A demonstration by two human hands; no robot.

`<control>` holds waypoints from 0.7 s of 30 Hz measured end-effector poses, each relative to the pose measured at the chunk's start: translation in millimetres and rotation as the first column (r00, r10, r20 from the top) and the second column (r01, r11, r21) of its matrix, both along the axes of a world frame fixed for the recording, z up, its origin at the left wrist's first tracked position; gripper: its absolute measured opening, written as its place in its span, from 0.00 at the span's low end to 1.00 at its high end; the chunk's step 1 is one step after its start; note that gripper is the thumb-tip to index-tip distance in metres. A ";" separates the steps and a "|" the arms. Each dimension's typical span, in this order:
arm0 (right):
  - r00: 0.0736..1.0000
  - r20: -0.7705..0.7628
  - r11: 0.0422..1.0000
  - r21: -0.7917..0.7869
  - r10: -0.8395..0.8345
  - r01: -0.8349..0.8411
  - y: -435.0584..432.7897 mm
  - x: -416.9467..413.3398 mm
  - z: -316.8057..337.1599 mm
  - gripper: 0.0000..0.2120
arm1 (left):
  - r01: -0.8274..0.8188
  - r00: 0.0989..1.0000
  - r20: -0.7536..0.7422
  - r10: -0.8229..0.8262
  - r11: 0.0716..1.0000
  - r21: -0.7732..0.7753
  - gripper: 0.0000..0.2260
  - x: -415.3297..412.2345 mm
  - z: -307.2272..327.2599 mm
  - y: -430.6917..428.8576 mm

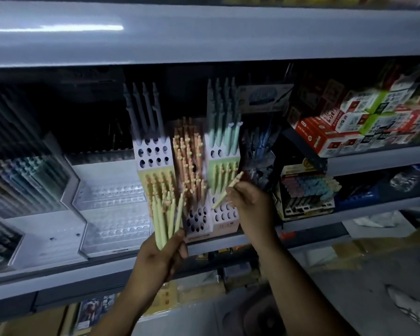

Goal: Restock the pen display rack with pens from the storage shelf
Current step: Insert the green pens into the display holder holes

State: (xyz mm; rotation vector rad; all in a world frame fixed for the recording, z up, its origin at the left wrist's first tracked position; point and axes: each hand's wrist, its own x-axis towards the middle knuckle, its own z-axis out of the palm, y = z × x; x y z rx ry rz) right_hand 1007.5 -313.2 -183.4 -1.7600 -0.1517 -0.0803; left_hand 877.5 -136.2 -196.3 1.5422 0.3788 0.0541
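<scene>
While the left grip (159, 257) is clenched around a bundle of pale green pens (165, 219), held upright in front of the shelf's front edge (107, 270), the right grip (249, 204) pinches a single pale green pen (227, 190) between thumb and fingertips. That pen is tilted, its upper end leaning to the right and its lower tip pointing down at the empty holes in the pink lowest step (222, 212) of the pen display rack (153, 154). Whether the tip touches a hole cannot be told, as the picture is blurred there.

The rack stands on the shelf near the middle of its front edge and rises in steps toward the back. Grey pens (143, 107) stand in its top left row above a white step with many empty holes. Orange pens (188, 154) fill the middle column, and more of them stand in the yellow step at the left. Mint pens (224, 137) and darker grey-green ones stand at the upper right, above a green step.

To the left of the rack lies a clear stepped tray (112, 214), and a clear case of pens (22, 185) stands toward the shelf's left end. On a higher shelf at the right sit red and white boxes (349, 127), and a box of pastel items (308, 190) stands just right of the rack.
</scene>
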 end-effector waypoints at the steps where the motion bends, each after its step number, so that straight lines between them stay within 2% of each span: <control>1: 1.000 0.012 1.000 -0.030 -0.005 0.005 0.7 7.4 -4.6 0.09 | -0.016 1.000 0.009 0.016 1.000 0.015 0.20 3.7 1.1 1.2; 4: 1.000 0.028 0.997 -0.077 0.009 -0.007 3.1 24.9 -17.0 0.07 | -0.086 0.996 0.026 0.086 0.996 -0.005 0.18 13.0 2.5 0.5; 7: 0.996 0.075 0.980 -0.194 0.056 -0.041 4.6 37.9 -30.0 0.05 | -0.131 0.991 0.025 0.132 0.991 -0.043 0.19 19.5 3.5 -7.8; 13: 0.987 0.115 0.950 -0.305 0.112 -0.072 4.0 43.3 -44.4 0.04 | -0.063 0.996 0.054 0.064 0.998 -0.017 0.21 25.7 6.4 -22.2; 17: 0.965 0.215 0.921 -0.385 0.149 -0.057 9.9 49.7 -42.1 0.06 | 0.008 0.998 0.055 -0.009 1.000 0.010 0.21 30.4 8.5 -22.9; 21: 0.964 0.183 0.877 -0.473 0.193 -0.086 16.2 57.4 -46.0 0.07 | -0.012 0.999 0.047 0.013 1.000 -0.010 0.21 35.2 9.3 -14.6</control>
